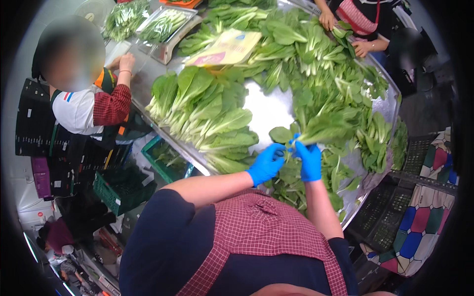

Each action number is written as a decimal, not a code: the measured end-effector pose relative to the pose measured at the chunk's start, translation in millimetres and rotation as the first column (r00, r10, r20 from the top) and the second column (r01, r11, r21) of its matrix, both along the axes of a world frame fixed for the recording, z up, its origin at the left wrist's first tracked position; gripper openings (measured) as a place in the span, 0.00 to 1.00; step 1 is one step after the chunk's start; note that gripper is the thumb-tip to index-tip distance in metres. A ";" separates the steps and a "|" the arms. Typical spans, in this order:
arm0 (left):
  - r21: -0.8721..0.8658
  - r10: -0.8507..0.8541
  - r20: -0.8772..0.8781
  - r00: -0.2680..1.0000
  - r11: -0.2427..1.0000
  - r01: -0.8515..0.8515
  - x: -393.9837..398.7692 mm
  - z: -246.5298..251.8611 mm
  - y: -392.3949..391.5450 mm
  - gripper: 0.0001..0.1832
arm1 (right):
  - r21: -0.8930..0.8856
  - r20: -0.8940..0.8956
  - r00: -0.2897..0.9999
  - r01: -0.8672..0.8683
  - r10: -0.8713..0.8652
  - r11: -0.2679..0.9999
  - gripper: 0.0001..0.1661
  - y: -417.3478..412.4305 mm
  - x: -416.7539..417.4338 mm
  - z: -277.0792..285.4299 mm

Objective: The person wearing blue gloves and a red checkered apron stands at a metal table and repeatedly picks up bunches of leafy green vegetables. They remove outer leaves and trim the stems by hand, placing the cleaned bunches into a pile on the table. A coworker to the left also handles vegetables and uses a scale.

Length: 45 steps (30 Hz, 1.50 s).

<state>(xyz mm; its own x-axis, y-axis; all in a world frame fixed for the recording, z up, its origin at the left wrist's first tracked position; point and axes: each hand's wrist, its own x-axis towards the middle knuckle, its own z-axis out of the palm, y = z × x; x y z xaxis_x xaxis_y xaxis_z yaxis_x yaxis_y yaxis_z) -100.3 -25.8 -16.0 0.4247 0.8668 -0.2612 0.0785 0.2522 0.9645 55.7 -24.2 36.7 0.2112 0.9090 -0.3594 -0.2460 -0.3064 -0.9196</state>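
Observation:
Both my hands wear blue gloves and meet over the near part of a metal table point(268, 105). My right hand point(309, 160) grips a leafy green vegetable point(329, 127) by its stem end, its leaves pointing right. Close beside it, my left hand point(266, 162) has its fingers curled near the stem; whether they pinch anything is hidden. A rounded leaf point(280, 135) shows just beyond the left fingertips. To the left lies a row of light-stemmed leafy greens point(207, 114). Loose leaves point(292, 177) lie below my hands.
Heaped greens point(322, 70) cover the far and right table. A printed bag point(226, 48) lies on them; wrapped greens point(164, 24) rest on a scale point(181, 35). One person point(85, 107) stands left, another's hands point(362, 48) work far right. Crates point(124, 188) stand left; black crates point(377, 211) right.

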 end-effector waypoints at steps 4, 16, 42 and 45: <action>0.283 -0.424 -0.199 0.883 0.838 0.466 43.9 -0.2 -29.1 0.19 | 0.066 -0.194 0.981 0.006 0.007 0.998 0.24 30.9 -43.5 41.4; 0.201 -0.568 0.057 0.821 0.812 0.548 23.9 37.8 -19.8 0.17 | 0.011 -0.084 0.961 -0.262 0.262 0.965 0.19 27.3 -70.1 53.2; -0.350 0.246 0.394 0.886 0.931 -0.103 -38.7 81.3 51.0 0.17 | 0.029 0.088 0.989 -0.118 0.115 0.993 0.26 0.5 -36.8 22.7; -0.391 0.187 0.512 0.839 0.920 0.033 -46.0 76.2 54.1 0.20 | 0.146 -0.023 0.999 -0.028 0.031 0.989 0.19 3.8 -39.5 15.3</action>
